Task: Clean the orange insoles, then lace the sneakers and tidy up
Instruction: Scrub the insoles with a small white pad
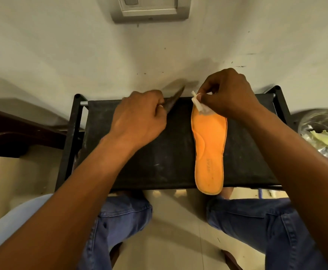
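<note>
One orange insole (210,151) lies lengthwise on the black fabric top of a small rack (159,152), its heel hanging over the near edge. My right hand (229,92) pinches a small white wipe (198,103) at the insole's toe end. My left hand (139,117) grips a thin dark object (173,100), blurred, edge-on, pointing up toward the wall; I cannot tell what it is. No sneakers or laces are in view.
A pale wall rises right behind the rack. A bin with a clear liner and scraps (323,133) stands at the right. Dark brown furniture (13,133) sits at the left. My knees in blue jeans (256,221) are below, over a tiled floor.
</note>
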